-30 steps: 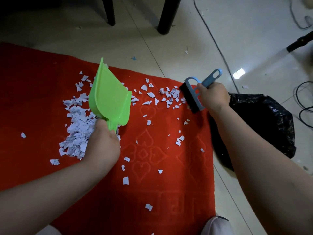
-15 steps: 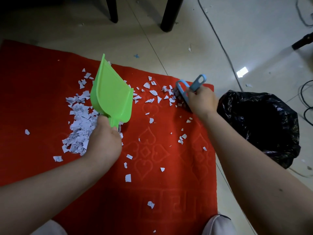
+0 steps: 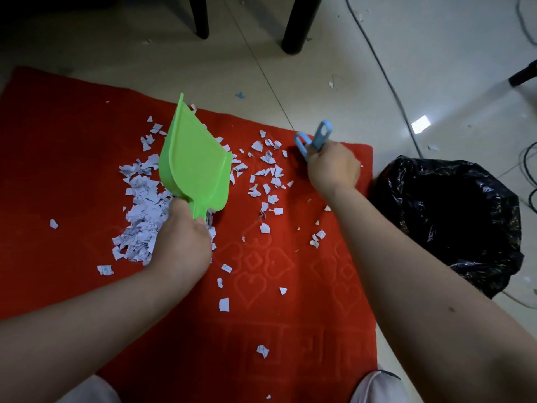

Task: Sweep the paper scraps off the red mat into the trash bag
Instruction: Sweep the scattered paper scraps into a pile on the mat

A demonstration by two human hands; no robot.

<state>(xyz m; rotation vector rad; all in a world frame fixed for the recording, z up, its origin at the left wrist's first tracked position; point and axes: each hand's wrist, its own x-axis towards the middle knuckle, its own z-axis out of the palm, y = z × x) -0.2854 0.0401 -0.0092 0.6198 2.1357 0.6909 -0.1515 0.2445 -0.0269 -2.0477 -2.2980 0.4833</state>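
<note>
The right hand (image 3: 332, 167) gripped the blue brush (image 3: 315, 141) just right of the loose scraps (image 3: 267, 181) — the dustpan (image 3: 194, 167), clamped by its handle in the left hand (image 3: 181, 242), stood tilted left of them — with the trash bag (image 3: 447, 219) off the red mat (image 3: 58, 158), right of the brush.

Scraps (image 3: 145, 210) on mat (image 3: 58, 158), bag (image 3: 453, 222) right.

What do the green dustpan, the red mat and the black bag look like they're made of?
Dustpan: seemingly smooth moulded plastic, one even colour with a faint sheen. Mat: probably short-pile carpet, matte, hearts pressed into it. Bag: thin plastic film, crinkled and glossy.
</note>
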